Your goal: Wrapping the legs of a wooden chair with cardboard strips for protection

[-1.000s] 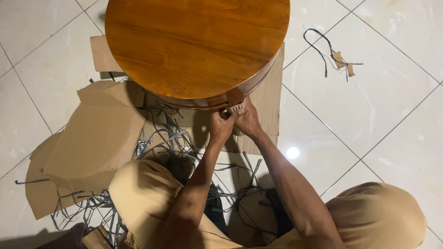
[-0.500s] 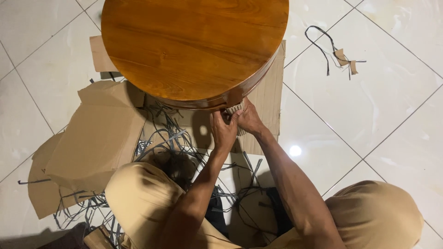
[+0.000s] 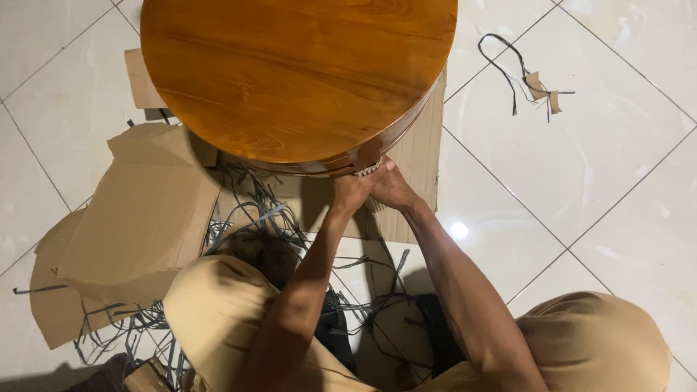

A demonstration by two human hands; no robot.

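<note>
A round, glossy brown wooden table top (image 3: 298,72) fills the upper middle of the head view. My left hand (image 3: 351,193) and my right hand (image 3: 390,186) are pressed together just under its near rim. Between them they pinch a small strip of corrugated cardboard (image 3: 367,171) that sticks out at the table's edge. The fingertips and whatever lies under the rim are hidden by the table top. My knees in tan trousers (image 3: 218,312) frame the bottom of the view.
Torn cardboard sheets (image 3: 138,225) lie on the white tiled floor (image 3: 617,181) at the left and under the table. Several black plastic straps (image 3: 268,218) are tangled between my knees. A loose strap with cardboard scraps (image 3: 534,83) lies at the upper right.
The view has shifted slightly, so the table sits a little further left. Both hands stay together at the table's near rim, gripping the same cardboard strip.
</note>
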